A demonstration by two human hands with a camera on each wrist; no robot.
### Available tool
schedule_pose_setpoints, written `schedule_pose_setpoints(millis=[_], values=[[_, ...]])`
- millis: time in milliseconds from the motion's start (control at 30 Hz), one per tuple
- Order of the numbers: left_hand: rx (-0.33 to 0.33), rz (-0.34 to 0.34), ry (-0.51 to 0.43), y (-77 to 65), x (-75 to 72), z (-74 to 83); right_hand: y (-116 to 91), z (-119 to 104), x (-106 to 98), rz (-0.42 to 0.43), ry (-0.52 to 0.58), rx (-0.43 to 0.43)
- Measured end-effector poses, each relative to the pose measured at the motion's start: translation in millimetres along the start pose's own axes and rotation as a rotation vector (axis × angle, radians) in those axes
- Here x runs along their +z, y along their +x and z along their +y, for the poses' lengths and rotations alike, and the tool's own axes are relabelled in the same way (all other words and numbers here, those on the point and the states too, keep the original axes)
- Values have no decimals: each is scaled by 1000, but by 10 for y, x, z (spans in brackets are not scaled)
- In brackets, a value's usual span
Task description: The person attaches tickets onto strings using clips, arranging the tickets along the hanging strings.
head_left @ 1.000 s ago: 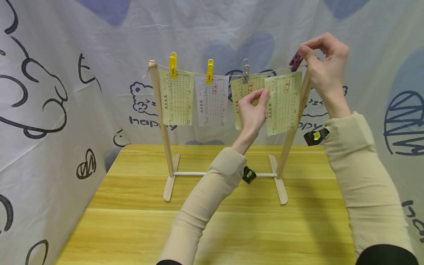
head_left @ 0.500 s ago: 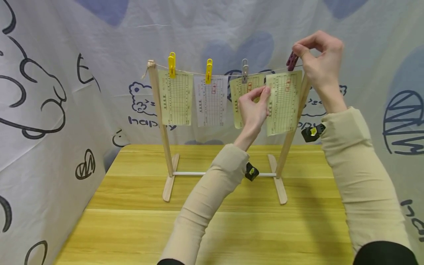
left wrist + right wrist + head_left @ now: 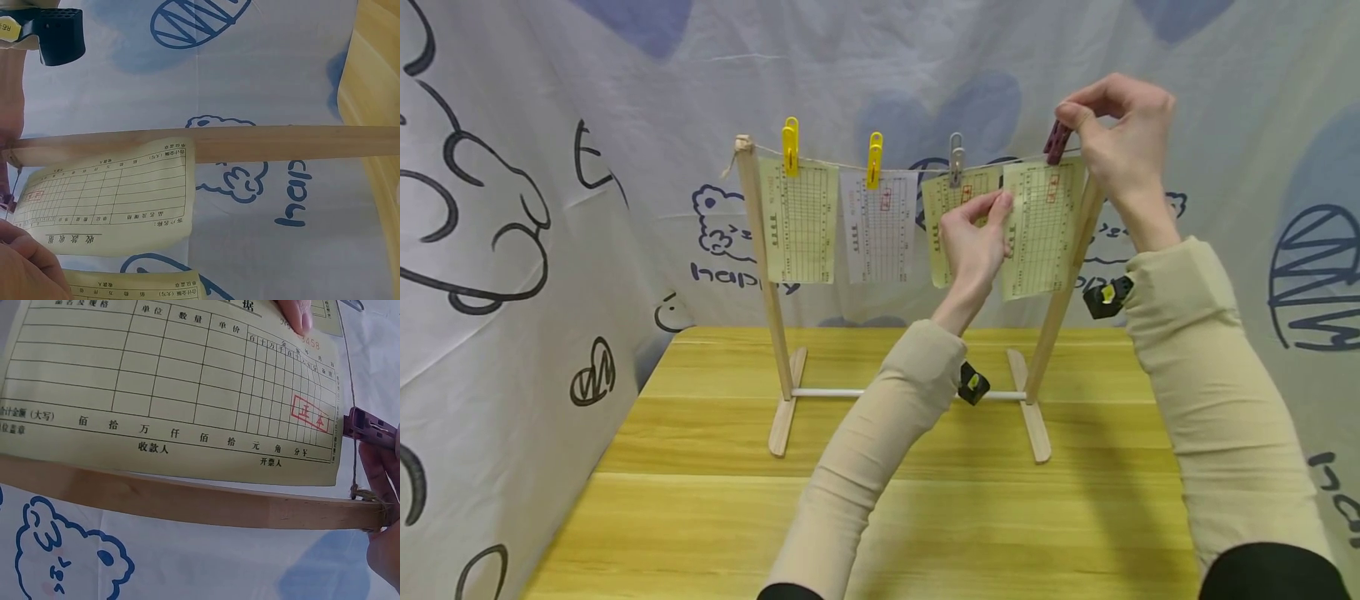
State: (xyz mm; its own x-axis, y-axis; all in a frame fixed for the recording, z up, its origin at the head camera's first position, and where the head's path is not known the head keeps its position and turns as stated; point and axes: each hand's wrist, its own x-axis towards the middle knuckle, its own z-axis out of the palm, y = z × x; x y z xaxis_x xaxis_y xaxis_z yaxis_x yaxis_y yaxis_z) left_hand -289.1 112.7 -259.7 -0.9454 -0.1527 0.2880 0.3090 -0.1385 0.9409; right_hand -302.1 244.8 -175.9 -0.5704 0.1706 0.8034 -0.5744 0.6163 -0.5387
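Observation:
My left hand (image 3: 973, 242) pinches the left edge of a yellow receipt slip (image 3: 1041, 242) with thumb and fingertip, holding it up by the right end of the string. My right hand (image 3: 1123, 142) grips a dark purple clothespin (image 3: 1057, 142) by its upper end. In the right wrist view the tip of the clothespin (image 3: 370, 428) lies right at the slip's top edge, over the string. The slip (image 3: 181, 387) shows a printed grid and a red stamp. Behind my left hand a second yellow slip (image 3: 936, 217) hangs from a grey clothespin (image 3: 956, 160), partly hidden.
The string (image 3: 850, 169) runs between two wooden posts (image 3: 765, 267) of a stand on a wood-grain table (image 3: 700, 517). Yellow clothespins (image 3: 792, 146) hold a yellow slip (image 3: 800, 225) and a white slip (image 3: 878, 237) at the left. A patterned cloth (image 3: 647, 150) hangs behind.
My right hand has moved left and slightly down with the purple clothespin, bringing it over the slip's top edge. The slip, in my left hand, has risen a little and hangs straighter.

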Motion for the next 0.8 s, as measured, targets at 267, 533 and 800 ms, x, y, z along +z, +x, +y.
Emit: schedule_pose_setpoints(millis=[267, 533, 800], values=[[4, 12, 8, 13, 19, -8, -14, -38, 2, -28, -109, -34], [-2, 9, 2, 21, 17, -3, -25, -37, 11, -41, -148, -54], [-15, 14, -6, 33, 29, 9, -16, -33, 24, -50, -181, -42]])
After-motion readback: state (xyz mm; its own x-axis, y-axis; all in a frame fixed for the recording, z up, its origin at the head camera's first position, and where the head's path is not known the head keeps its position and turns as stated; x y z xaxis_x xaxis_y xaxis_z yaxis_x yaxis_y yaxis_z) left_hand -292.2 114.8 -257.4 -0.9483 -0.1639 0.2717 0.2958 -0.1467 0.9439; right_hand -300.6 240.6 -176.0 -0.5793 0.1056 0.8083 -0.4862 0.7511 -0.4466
